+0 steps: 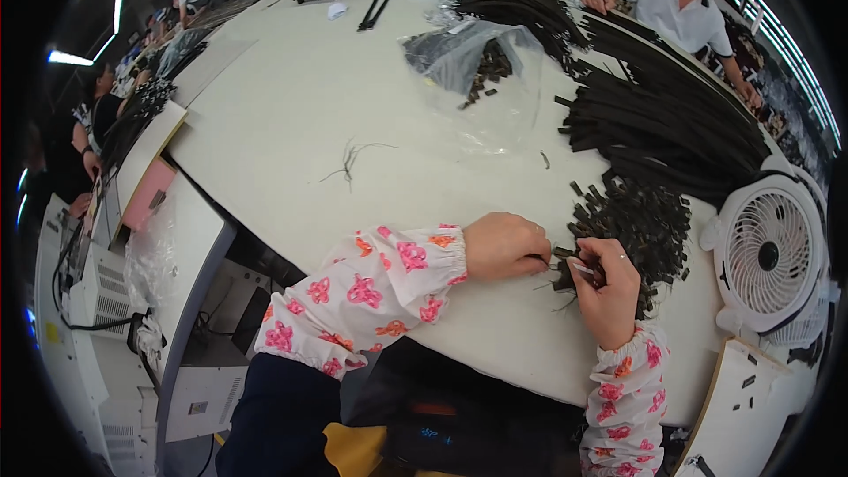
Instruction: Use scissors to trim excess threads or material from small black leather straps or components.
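At the near edge of a heap of small black pieces [632, 216], my two hands meet over the white table. My left hand [505, 247] is closed in a pinch, its fingertips at a small dark piece [562, 252]. Curled beside it, my right hand [611, 287] has its thumb and fingers closed. A thin whitish item [581, 268] shows between the right fingers, too small and covered to name. Loose threads hang below the fingertips. Both forearms wear white sleeve covers [362, 291] with pink and orange prints.
A white fan [767, 247] stands at the right edge. Long black strips [662, 124] lie at the far right. A clear plastic bag [495, 106] with dark pieces lies farther back, and threads [351, 163] lie mid-table. A person in a white shirt [676, 4] stands across the table.
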A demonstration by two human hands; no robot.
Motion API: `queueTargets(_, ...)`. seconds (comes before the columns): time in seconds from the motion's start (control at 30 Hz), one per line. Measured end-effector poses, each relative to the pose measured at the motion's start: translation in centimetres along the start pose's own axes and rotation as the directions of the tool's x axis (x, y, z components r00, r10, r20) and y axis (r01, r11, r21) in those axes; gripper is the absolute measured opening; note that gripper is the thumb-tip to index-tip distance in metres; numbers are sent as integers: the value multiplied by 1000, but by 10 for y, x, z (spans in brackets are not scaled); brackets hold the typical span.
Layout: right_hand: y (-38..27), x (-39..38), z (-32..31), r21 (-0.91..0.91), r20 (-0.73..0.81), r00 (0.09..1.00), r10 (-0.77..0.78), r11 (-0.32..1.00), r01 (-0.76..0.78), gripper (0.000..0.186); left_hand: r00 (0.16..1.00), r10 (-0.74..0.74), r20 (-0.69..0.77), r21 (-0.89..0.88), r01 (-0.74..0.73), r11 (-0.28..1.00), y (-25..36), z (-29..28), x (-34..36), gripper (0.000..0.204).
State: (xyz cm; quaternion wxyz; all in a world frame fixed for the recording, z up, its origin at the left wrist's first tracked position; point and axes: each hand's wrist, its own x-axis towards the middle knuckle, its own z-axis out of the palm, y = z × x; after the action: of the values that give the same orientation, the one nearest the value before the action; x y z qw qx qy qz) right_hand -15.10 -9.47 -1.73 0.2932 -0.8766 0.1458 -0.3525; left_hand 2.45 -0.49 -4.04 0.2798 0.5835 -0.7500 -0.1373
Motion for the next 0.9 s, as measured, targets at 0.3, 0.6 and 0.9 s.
queueTargets(0.3, 20, -17, -1, 368, 230, 935, 269, 866, -340, 19, 990, -136, -22, -669, 87, 738, 22, 16, 17, 13)
queueTargets(0.6, 0, -12, 2, 418, 361, 839, 408, 733, -536, 5, 976, -218, -19, -904, 77, 420, 20, 12, 4, 16)
queueTargets(0.9, -2, -2, 9, 422, 301, 830, 470, 715, -558, 9, 945, -290, 152, -844, 277, 459, -3, -11, -5, 19)
